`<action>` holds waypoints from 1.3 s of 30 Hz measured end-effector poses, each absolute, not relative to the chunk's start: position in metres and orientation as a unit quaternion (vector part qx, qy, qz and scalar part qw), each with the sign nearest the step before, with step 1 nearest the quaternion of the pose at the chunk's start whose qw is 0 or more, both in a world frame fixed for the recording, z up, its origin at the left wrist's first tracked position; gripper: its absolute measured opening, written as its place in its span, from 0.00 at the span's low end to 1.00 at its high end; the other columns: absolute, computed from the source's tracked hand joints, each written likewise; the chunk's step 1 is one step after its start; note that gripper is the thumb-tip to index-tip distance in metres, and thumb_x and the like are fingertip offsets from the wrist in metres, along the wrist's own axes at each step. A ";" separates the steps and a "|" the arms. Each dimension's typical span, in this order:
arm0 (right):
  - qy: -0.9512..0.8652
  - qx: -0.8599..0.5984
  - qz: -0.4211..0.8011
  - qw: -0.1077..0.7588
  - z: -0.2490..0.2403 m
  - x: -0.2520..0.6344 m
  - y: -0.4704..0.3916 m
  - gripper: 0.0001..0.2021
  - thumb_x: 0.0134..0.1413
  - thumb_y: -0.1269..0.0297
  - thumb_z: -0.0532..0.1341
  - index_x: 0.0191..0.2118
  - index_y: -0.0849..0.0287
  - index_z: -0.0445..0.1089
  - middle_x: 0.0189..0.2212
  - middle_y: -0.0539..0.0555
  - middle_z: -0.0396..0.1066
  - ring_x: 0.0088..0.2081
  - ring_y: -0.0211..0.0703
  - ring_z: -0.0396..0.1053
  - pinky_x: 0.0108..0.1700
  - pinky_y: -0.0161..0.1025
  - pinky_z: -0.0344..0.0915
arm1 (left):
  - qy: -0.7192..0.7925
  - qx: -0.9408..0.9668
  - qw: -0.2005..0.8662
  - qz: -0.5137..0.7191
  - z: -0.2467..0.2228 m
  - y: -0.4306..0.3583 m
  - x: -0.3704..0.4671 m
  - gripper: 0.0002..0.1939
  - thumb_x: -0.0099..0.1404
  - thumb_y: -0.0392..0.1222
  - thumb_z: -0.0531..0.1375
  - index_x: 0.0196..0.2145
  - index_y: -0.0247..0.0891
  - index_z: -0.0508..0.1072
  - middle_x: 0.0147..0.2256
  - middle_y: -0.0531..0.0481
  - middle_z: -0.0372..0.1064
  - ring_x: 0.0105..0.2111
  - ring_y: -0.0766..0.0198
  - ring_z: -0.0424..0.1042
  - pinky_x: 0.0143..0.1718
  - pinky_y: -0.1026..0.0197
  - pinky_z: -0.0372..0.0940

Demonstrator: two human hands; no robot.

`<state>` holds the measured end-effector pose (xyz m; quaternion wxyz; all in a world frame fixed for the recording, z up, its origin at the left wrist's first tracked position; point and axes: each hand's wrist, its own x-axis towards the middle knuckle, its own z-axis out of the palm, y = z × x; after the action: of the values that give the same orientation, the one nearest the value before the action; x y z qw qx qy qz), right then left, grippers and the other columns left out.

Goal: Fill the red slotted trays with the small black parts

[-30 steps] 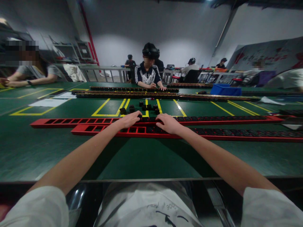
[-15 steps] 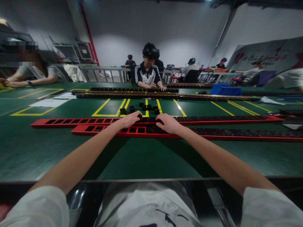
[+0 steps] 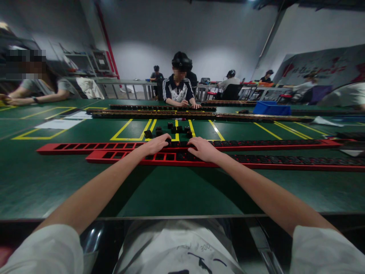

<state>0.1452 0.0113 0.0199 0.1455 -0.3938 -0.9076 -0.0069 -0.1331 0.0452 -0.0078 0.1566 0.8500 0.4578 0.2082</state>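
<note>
Two long red slotted strips lie side by side across the green table, the far strip and the near strip. Black square pieces fill their slots on the right, while several slots on the left are bare. My left hand is over the far strip, its fingertips closed on a small black block. On the right, my right hand rests across both strips with fingers bent and drawn together at the black pieces. Whatever its fingertips grip is hidden. Several loose black blocks lie just beyond my hands.
Long dark strips lie farther back, with a co-worker behind them, hands on them. A blue bin stands at the back right. White paper lies at left among yellow tape lines. Another person sits at far left.
</note>
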 end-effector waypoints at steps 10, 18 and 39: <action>-0.906 -0.399 0.001 0.142 0.022 0.145 0.010 0.11 0.65 0.62 0.58 0.48 0.60 0.72 0.48 0.62 0.74 0.48 0.51 0.70 0.53 0.48 0.64 | 0.426 0.863 0.078 0.261 -0.006 0.048 -0.132 0.15 0.67 0.39 0.48 0.42 0.36 0.73 0.44 0.44 0.70 0.48 0.56 0.69 0.57 0.51 0.62; -0.905 -0.399 -0.002 0.146 0.021 0.146 0.011 0.11 0.65 0.62 0.58 0.48 0.60 0.72 0.47 0.61 0.74 0.48 0.50 0.70 0.53 0.47 0.65 | 0.456 0.848 0.089 0.254 -0.006 0.048 -0.132 0.14 0.66 0.36 0.48 0.42 0.37 0.73 0.44 0.45 0.73 0.47 0.57 0.70 0.55 0.52 0.64; -0.907 -0.395 -0.013 0.146 0.018 0.146 0.014 0.11 0.65 0.61 0.58 0.47 0.60 0.72 0.46 0.60 0.74 0.47 0.50 0.70 0.51 0.46 0.65 | 0.465 0.859 0.044 0.207 -0.009 0.043 -0.131 0.23 0.63 0.55 0.60 0.49 0.38 0.65 0.47 0.41 0.69 0.48 0.50 0.69 0.51 0.50 0.64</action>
<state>0.1458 0.0140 0.0179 0.1458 -0.3945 -0.9071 -0.0128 -0.1309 0.0427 -0.0094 0.0442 0.8595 0.4651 0.2075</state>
